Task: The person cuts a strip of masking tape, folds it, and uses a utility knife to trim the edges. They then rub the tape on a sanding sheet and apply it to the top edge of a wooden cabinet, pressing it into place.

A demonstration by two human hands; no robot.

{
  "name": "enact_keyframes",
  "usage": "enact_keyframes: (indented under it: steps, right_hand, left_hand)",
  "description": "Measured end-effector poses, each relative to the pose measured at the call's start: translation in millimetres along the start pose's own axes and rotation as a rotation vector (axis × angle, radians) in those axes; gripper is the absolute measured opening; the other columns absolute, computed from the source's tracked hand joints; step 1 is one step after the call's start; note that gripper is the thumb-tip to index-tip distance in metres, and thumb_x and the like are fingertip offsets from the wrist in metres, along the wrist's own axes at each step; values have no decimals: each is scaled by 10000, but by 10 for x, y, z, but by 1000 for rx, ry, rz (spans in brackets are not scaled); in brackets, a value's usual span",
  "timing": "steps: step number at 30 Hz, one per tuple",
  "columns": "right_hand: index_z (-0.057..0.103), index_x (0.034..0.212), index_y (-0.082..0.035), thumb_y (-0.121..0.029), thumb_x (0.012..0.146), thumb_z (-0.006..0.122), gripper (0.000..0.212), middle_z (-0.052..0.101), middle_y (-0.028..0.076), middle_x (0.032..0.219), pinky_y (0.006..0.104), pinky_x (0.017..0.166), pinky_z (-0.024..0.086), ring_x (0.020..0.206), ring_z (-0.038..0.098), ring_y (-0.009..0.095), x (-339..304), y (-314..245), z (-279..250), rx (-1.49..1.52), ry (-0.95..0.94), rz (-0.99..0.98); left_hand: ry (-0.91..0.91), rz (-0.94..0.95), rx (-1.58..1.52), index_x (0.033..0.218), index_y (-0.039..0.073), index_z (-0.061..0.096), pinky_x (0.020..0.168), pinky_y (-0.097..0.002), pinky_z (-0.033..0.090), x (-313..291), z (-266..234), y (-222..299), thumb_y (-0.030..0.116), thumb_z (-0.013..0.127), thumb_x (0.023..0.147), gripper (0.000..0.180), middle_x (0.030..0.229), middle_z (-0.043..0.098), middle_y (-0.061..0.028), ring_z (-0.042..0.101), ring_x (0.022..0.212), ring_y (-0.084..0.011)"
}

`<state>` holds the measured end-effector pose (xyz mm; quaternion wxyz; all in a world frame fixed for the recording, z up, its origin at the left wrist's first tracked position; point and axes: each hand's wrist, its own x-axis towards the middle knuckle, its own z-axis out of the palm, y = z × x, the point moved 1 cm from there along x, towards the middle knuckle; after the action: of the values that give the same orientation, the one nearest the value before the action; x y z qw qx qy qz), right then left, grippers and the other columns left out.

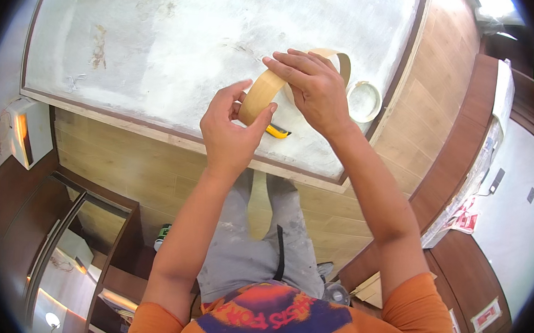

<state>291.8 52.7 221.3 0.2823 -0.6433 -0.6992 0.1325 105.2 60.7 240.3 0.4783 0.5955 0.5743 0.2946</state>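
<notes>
The person's left hand pinches a looped, pale tan, wood-grained strip above a white-smeared, brown-edged tabletop. The right hand lies over the strip, fingers extended; whether it grips cannot be told. A yellow-and-black cutter and a round white tub rest on the tabletop.

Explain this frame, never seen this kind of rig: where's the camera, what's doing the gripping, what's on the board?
There's no robot here, just a person's two bare hands. The single picture comes from a wide fisheye camera worn on the head, looking down, so straight edges bend. The left hand pinches a curled tan strip between its fingers and thumb; the right hand's fingers lie over it. On the white-smeared board are a yellow cutter knife and a round white container.
</notes>
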Motion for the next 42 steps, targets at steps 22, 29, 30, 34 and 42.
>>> enact_keyframes:
  steps: [22, 29, 30, 34, 42]
  right_hand:
    - [731, 1115, -91, -277, 1024, 647, 223, 689, 88, 828, 406, 924, 479, 854, 644, 273, -70, -157, -128, 561, -769, 95]
    - [752, 1055, -38, -293, 962, 726, 273, 678, 50, 821, 366, 743, 444, 786, 568, 179, 238, -74, -330, 774, -800, 205]
    - [756, 1054, -38, -298, 962, 728, 277, 685, 42, 833, 365, 739, 441, 790, 568, 169, 268, -55, -364, 802, -815, 221]
    - [769, 1049, -41, -261, 963, 741, 238, 726, 34, 887, 344, 801, 482, 851, 618, 138, 356, -62, -424, 721, -887, 265]
    - [787, 1009, -66, -100, 911, 765, 106, 766, 52, 1044, 369, 1044, 492, 1044, 692, 201, 452, 120, -591, 848, -623, 216]
  left_hand:
    - [-1185, -511, 106, 1088, 20, 791, 512, -248, 440, 930, -763, 303, 328, 726, 1008, 325, 815, 764, -88, 594, 567, -87]
    - [-1205, -420, -221, 980, 32, 743, 420, -231, 420, 1092, -701, 152, 261, 749, 994, 229, 821, 776, -128, 611, 482, -101]
    - [-1185, -411, -233, 971, 32, 732, 427, -236, 433, 1098, -678, 135, 258, 757, 988, 228, 814, 773, -125, 626, 500, -106]
    - [-1093, -300, -216, 955, 47, 701, 487, -252, 486, 1107, -528, 85, 236, 782, 965, 206, 813, 763, -110, 691, 599, -133]
    - [-860, -357, -465, 956, 73, 632, 607, -293, 595, 1153, -544, -147, 204, 785, 961, 201, 843, 737, -91, 760, 742, -218]
